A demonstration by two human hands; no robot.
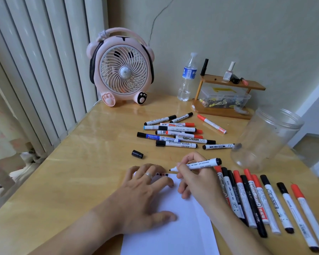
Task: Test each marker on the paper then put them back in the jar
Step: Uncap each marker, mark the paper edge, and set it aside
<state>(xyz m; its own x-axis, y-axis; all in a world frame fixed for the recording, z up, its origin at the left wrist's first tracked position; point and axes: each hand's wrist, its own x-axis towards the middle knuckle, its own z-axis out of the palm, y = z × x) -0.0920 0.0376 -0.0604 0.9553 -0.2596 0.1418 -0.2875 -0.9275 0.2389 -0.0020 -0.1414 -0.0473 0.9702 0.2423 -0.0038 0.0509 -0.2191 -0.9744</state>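
Right hand pinches an uncapped black marker, tip at the top edge of the paper. Left hand lies flat on the sheet, fingers spread. Its cap sits on the table; the jar stands off to the right, with loose markers beside and behind the paper.

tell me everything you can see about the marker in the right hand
The uncapped marker has a white barrel with small dark print, a black rear end and a black tip. It lies nearly level, tip pointing left just above the top edge of the white paper. The right hand grips it; its fingers curl round the barrel's front part.
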